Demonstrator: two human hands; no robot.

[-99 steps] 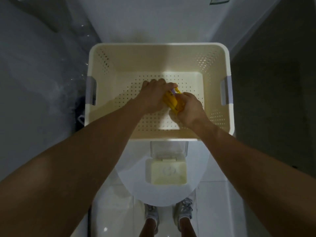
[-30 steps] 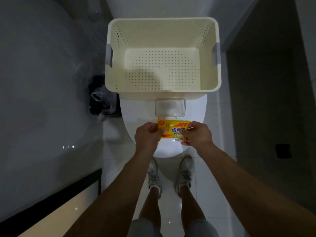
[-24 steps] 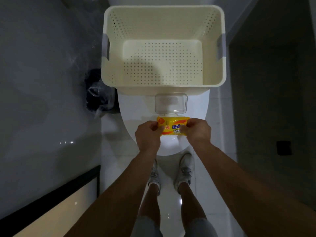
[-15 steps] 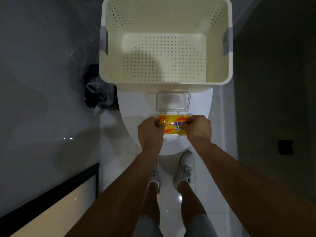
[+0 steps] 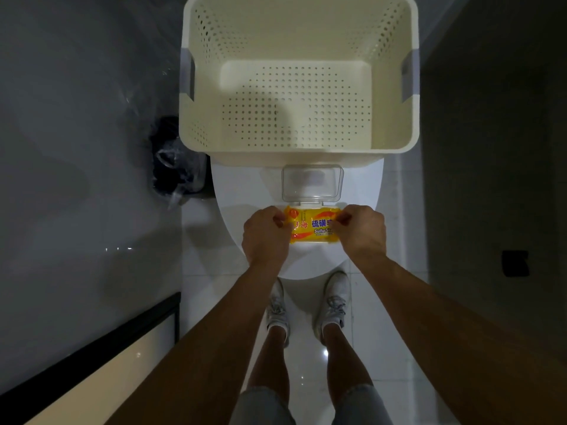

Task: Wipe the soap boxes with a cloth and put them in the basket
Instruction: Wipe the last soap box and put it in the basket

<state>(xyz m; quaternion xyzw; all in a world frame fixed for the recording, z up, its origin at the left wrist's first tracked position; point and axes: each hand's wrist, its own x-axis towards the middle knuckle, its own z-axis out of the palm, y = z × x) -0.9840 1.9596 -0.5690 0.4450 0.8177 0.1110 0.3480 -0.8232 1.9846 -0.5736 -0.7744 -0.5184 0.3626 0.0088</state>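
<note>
While both arms reach forward in the head view, the left hand and right hand each pinch one end of a yellow soap pack. Fingers and thumbs curl round its short ends; left hand on the left end, right hand on the right.

Soap pack: flat rectangular packet, long side running left-right, face up to the camera. Bright yellow wrapper, orange-red swoosh across it, small red emblem at top left, blue Chinese characters, white Latin lettering starting "Sulfur". Right end of the print is hidden under the right hand's fingers. Wrapper looks glossy, edges crimped.

Position: pack sits over the white toilet lid, held at or just above it; cannot tell if it touches. Just beyond it lies a clear plastic box lid, tipped back and see-through, its near edge right beside the pack's far edge.

Basket: cream plastic, rectangular, perforated floor and walls, grey handle cut-outs on the left and right walls. It stands past the clear lid, at the back of the toilet. Pack is well short of it, outside the rim.

Rest: black bin with a bag liner on the floor left of the toilet, against a grey wall. White glossy floor tiles. Person's bare legs and white sneakers below the hands, toes toward the toilet. Dark wall on the right.
</note>
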